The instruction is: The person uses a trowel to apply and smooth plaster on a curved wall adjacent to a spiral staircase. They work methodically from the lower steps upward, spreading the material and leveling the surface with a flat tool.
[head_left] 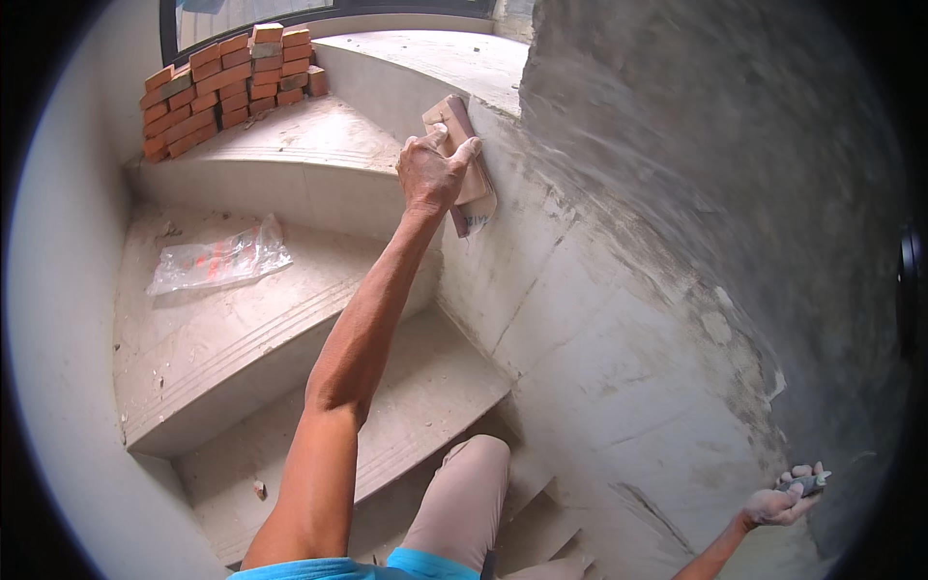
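Well to the right of the brick stack, the left hand grips a sanding block against the pale wall, thumb and fingers pinching it, the arm stretched out with the elbow nearly straight. Far below and right of the bricks, the right hand curls its fingers around a small dark object. Dusty curving steps and a crumpled plastic bag lie below the bricks, a window behind them.
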### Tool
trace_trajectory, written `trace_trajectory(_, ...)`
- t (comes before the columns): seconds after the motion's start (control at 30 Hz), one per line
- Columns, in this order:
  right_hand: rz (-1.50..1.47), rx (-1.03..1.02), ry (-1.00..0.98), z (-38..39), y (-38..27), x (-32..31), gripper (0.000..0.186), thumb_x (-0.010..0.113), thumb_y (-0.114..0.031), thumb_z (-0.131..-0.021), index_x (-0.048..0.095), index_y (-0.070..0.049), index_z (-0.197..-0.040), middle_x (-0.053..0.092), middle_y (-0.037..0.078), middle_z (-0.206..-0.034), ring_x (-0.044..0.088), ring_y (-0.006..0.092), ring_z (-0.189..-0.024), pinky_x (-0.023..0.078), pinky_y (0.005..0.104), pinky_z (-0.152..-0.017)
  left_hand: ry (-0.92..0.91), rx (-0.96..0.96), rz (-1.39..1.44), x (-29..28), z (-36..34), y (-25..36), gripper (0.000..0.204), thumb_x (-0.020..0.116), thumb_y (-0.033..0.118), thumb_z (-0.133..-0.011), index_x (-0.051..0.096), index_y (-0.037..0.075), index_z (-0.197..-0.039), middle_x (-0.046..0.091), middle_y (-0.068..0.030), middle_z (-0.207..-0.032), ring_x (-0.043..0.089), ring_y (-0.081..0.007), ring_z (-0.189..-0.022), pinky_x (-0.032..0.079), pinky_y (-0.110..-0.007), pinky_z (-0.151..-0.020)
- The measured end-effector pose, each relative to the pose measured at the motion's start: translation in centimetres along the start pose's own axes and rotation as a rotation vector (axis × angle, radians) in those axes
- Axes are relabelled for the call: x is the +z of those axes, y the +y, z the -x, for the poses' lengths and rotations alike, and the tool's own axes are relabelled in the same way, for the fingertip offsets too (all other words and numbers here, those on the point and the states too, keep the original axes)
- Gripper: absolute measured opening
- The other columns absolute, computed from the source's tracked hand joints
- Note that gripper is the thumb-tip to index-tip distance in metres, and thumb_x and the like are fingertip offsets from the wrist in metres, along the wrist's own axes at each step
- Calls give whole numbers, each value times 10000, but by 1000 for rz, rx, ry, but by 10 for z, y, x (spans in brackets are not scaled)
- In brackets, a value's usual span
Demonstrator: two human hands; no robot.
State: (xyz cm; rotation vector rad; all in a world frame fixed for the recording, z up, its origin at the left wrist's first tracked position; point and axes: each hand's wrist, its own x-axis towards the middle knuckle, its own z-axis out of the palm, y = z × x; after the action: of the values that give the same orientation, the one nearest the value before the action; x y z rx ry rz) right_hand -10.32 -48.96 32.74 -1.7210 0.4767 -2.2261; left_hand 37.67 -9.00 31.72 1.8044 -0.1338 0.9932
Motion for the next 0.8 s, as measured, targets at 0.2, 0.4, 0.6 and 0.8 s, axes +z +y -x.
trace_trajectory(0.2,-15,-21,-24,0,4,-1,493,435,-174,-838,534,99,-1236,556,82,-877,453,135,-688,396,242,-585,-161,-192,43,-14,-11,1,643,814,475,-726,719,39,-1189,678,-283,-1015,682,-380,-963,530,-442,-875)
trace_trajectory(0.4,-9,24,8,-1,5,0,494,441,-176,-843,532,102,-1241,553,80,-887,449,138,-690,394,244,-588,-4,92,-15,-2,-6,-23,639,811,439,-743,704,6,-1200,716,-260,-859,721,-347,-800,568,-413,-772)
trace_trajectory(0.6,-59,-47,-15,-1,11,-3,509,451,-183,-832,535,103,-1245,558,88,-897,452,145,-701,396,254,-596,-84,10,24,-7,-5,-9,650,800,455,-759,698,-35,-1173,706,-251,-894,714,-313,-849,564,-395,-796)
trace_trajectory(0.8,-19,-20,2,0,8,-1,517,461,-203,-831,538,103,-1240,556,90,-896,457,151,-715,401,264,-608,-188,-156,-114,-22,-21,-2,675,780,503,-767,700,-21,-1186,705,-290,-1048,712,-320,-1000,535,-413,-887)
